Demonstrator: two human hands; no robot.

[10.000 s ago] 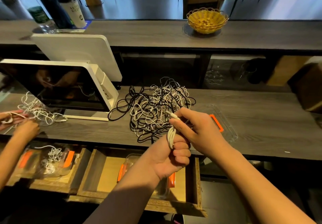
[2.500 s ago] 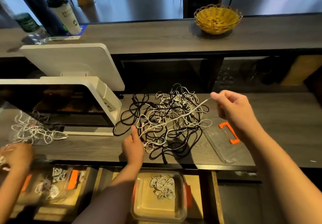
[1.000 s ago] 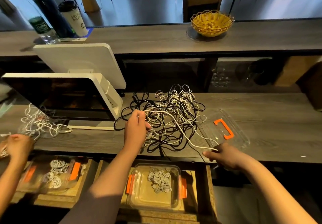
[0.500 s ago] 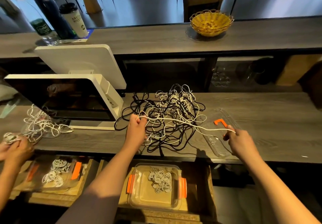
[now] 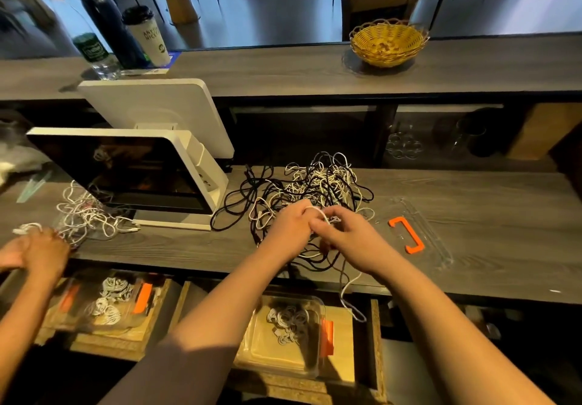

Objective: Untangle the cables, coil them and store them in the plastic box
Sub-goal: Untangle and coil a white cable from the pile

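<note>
Nearest the viewer, below the front edge of the worktop (image 5: 472, 215), an open drawer (image 5: 374, 341) holds the plastic box (image 5: 283, 357). Coiled white cables (image 5: 288, 322) lie inside it, toward its far end; orange clips sit on its sides.

Over the front edge, the left hand (image 5: 291, 226) and the right hand (image 5: 348, 236) meet, touching. Both have the fingers curled round a white cable (image 5: 318, 212) that loops over the left hand's knuckles. One end of this cable hangs past the front edge toward the drawer.

Directly behind the hands, mid-worktop, lies the tangle of black and white cables (image 5: 315, 184). Just to its right rests a clear lid (image 5: 422, 234) with an orange handle.

At the left, another person's hands (image 5: 34, 252) work beside a second white tangle (image 5: 85, 215), above a second box (image 5: 104, 300) holding coils. A white-framed screen (image 5: 126, 171) stands behind that tangle.

On the raised far counter stand a yellow wicker basket (image 5: 387, 42) and a lidded paper cup (image 5: 148, 37).
</note>
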